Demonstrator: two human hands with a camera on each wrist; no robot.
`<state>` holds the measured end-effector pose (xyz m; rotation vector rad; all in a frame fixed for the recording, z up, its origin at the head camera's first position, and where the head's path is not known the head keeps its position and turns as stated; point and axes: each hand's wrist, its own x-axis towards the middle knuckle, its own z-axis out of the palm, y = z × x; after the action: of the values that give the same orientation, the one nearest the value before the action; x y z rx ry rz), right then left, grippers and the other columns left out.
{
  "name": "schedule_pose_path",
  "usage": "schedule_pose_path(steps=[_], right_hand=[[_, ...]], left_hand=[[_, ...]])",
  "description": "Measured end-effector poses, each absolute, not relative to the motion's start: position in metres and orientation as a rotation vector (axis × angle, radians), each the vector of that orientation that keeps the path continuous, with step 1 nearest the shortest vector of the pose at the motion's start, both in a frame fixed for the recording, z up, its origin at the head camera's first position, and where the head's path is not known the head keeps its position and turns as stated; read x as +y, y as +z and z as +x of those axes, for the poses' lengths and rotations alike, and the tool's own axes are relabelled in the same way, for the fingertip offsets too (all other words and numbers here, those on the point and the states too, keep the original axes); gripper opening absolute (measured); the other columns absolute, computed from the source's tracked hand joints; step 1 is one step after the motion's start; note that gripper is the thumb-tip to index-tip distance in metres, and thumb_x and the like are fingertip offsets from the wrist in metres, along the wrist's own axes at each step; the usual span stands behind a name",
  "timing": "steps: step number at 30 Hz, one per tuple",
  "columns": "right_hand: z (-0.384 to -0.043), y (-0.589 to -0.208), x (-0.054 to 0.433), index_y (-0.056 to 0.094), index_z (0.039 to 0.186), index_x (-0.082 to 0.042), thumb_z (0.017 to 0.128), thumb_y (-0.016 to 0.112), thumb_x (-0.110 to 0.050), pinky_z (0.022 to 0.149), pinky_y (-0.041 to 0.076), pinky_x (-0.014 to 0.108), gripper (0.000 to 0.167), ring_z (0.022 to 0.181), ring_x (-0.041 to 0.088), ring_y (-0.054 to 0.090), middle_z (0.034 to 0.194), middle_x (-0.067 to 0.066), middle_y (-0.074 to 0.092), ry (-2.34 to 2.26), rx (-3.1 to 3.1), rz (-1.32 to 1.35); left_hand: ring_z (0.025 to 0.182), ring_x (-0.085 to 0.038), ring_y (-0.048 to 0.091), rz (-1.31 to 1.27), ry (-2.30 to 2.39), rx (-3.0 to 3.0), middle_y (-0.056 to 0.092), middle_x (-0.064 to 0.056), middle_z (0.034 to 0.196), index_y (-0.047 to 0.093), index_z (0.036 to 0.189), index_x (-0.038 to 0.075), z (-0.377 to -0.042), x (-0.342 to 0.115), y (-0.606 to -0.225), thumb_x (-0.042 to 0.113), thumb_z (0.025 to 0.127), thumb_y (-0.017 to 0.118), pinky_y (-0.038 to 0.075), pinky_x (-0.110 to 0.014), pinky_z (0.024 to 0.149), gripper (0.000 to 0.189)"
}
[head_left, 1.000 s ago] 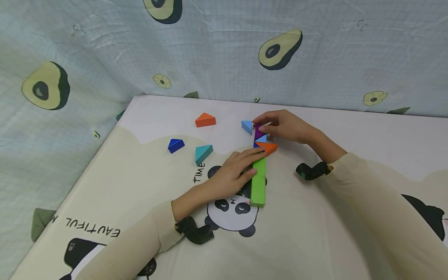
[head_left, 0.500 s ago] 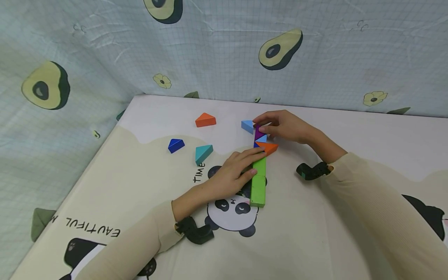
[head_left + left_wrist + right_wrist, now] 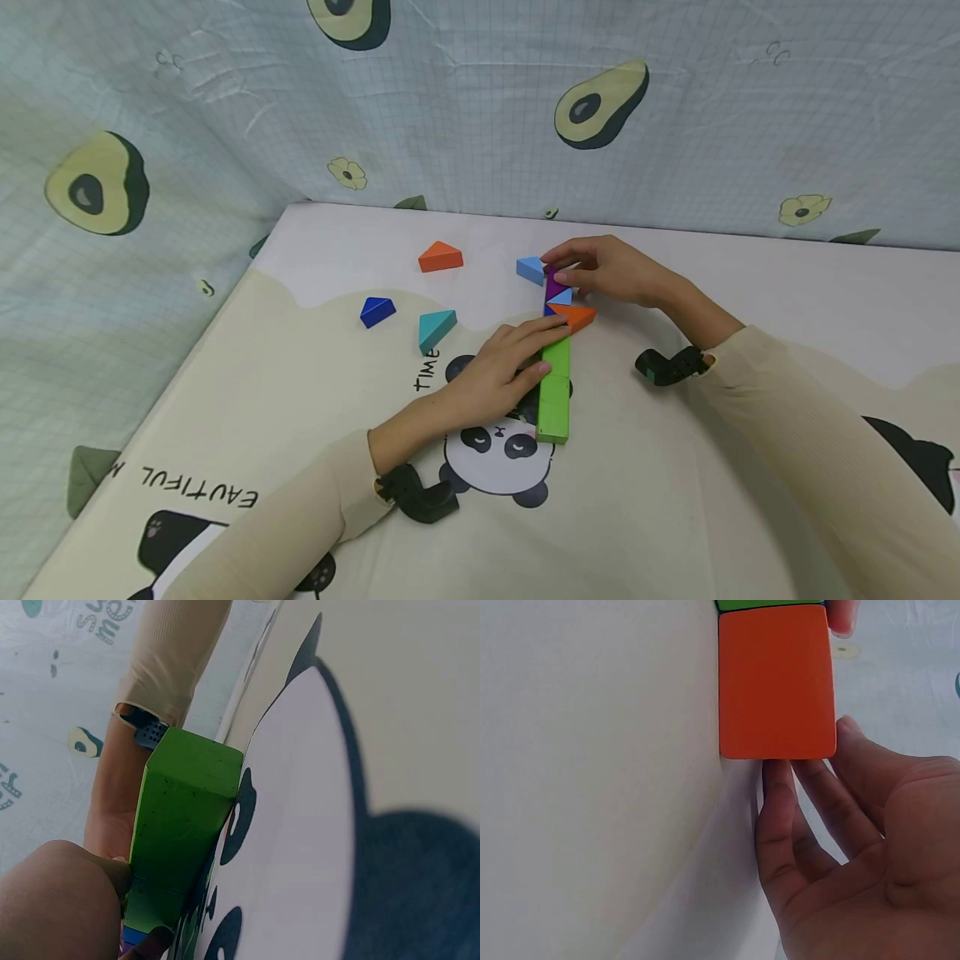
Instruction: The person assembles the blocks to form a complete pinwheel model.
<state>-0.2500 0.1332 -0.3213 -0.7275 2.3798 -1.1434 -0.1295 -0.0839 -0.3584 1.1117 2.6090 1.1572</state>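
A row of blocks runs away from me: two green blocks (image 3: 553, 408), an orange triangular block (image 3: 577, 317), small dark blue and light blue triangular blocks (image 3: 562, 297), and a purple block (image 3: 553, 284) at the far end. My left hand (image 3: 498, 371) lies from the left against the row, its fairly straight fingers reaching the orange block and its thumb on the green ones. With thumb and index finger, my right hand (image 3: 618, 271) pinches the purple block. In the right wrist view the orange block (image 3: 777, 682) hides the purple one.
Left of the row lie an orange triangular block (image 3: 440, 257), a dark blue one (image 3: 377, 312) and a teal one (image 3: 436, 331). Another light blue triangular block (image 3: 529, 269) sits right by my right fingertips. A hanging avocado-print cloth (image 3: 480, 108) backs the table.
The loose light blue block beside my right fingertips has turned slightly. Both hands and the row have stayed practically in place.
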Motion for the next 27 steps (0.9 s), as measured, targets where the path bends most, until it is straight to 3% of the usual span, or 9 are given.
schedule_pose_path(steps=[16, 27], right_hand=[[-0.252, -0.319, 0.132, 0.056, 0.132, -0.011, 0.096, 0.058, -0.015, 0.083, 0.052, 0.037, 0.037, 0.104, 0.025, 0.061, 0.128, 0.010, 0.057, -1.127, 2.388, -0.714], [-0.239, -0.313, 0.139, 0.061, 0.127, -0.017, 0.094, 0.061, -0.033, 0.087, 0.048, 0.046, 0.037, 0.110, 0.024, 0.057, 0.128, 0.001, 0.058, -1.081, 2.676, -0.678]], left_hand=[[0.128, -0.021, 0.034, 1.117, 1.163, 2.605, 0.027, 0.000, 0.154, 0.038, 0.147, 0.014, -0.129, -0.085, -0.357, 0.017, 0.102, 0.044, 0.033, -0.037, 0.100, 0.046], [0.132, -0.017, 0.034, 1.116, 1.347, 2.555, 0.030, -0.004, 0.152, 0.036, 0.147, 0.010, -0.131, -0.085, -0.360, 0.012, 0.102, 0.041, 0.032, -0.032, 0.105, 0.045]])
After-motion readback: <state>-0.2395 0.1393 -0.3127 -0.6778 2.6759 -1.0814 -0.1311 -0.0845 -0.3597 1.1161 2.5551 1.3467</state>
